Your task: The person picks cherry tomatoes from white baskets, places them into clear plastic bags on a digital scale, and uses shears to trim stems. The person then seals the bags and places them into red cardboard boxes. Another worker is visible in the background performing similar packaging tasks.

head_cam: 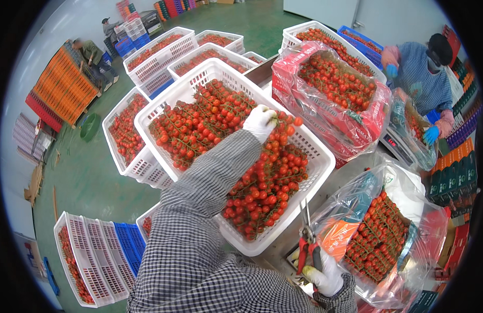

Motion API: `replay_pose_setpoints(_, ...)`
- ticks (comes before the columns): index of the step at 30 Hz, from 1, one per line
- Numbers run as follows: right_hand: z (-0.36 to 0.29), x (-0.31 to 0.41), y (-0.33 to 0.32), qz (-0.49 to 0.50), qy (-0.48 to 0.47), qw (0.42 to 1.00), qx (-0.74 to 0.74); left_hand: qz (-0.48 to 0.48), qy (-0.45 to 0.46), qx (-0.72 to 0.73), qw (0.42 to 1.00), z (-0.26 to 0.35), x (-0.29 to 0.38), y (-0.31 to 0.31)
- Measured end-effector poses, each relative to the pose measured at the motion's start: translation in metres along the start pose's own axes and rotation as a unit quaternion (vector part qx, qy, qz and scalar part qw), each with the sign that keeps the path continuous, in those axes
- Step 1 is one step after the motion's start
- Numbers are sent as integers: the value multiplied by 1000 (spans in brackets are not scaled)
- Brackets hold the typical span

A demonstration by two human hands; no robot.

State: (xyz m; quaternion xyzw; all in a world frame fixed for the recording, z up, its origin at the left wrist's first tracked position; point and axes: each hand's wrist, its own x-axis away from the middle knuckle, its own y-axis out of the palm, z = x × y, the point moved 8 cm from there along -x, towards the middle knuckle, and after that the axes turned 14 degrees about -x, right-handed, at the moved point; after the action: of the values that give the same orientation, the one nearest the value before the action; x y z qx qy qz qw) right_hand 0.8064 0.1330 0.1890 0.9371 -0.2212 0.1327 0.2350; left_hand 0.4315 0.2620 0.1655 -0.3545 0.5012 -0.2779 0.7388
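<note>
My left hand [260, 122], in a white glove, grips the stem of a cherry tomato truss [279, 135]. The truss hangs over a white plastic crate [321, 158] heaped with vine cherry tomatoes [204, 121]. Near the crate's lower right side, my right hand [323, 274], also gloved, holds harvest snips [308, 246] with red and black handles, the slim blades pointing up and apart. Right of that hand stands a box lined with clear plastic film [429, 242]. Rows of tomatoes on the vine [378, 236] fill it.
Beyond the crate is a red carton [288, 88] of tomatoes wrapped in film. A co-worker [419, 78] in blue gloves handles another box on a digital scale [398, 143]. Stacked tomato crates [159, 54] flank my left. Another person [92, 56] stands by orange crates [63, 84].
</note>
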Motion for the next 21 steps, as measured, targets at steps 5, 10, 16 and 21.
replay_pose_setpoints(5, -68, -19, 21, 145, -266, 856, 419, -168, -189, 680, 688, 16, 51, -47)
replay_pose_setpoints(10, -79, -37, 54, 186, -263, 781, 536, -143, -277, 674, 670, 22, 99, -94)
replay_pose_setpoints(16, -67, -48, 77, 153, -224, 749, 605, -168, -291, 614, 714, 22, 126, -109)
replay_pose_setpoints(21, -55, -55, 81, 151, -192, 756, 607, -156, -233, 606, 744, 26, 142, -121)
